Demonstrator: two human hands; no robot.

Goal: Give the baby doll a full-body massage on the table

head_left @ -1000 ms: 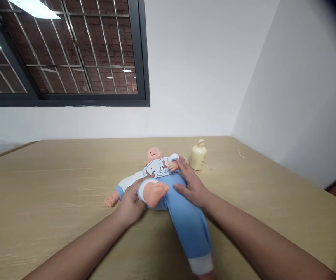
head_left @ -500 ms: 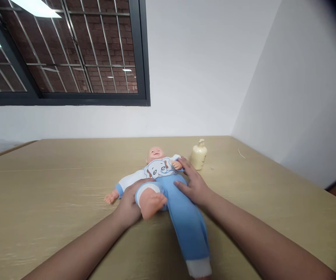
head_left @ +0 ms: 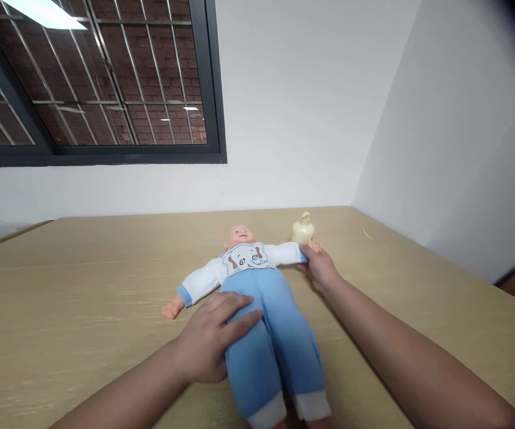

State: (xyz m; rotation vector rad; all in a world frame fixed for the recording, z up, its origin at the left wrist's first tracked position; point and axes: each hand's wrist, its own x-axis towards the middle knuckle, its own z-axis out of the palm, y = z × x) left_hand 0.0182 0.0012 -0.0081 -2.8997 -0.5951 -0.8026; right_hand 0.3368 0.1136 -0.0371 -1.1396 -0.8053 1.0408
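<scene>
A baby doll (head_left: 257, 292) lies on its back, head away from me, in a white top with an elephant face and blue trousers. Both its legs point towards me, and its arms spread out to the sides. My left hand (head_left: 215, 333) lies over the doll's thigh on the left, fingers stretched across the blue cloth. At the blue cuff of the doll's arm on the right, my right hand (head_left: 322, 268) has its thumb and fingers closed round the sleeve end. The doll's feet are mostly cut off by the bottom edge.
A cream pump bottle (head_left: 303, 230) stands just behind the doll's hand on the right. The doll lies on a wide tan table (head_left: 105, 268) that meets white walls (head_left: 315, 101). A thin pale strip (head_left: 367, 233) lies farther right. A barred window (head_left: 118, 77) is at upper left.
The doll's raised leg on the left has come down straight beside the other. My left hand now lies on top of it. My right hand has drawn the doll's bent arm out to the right.
</scene>
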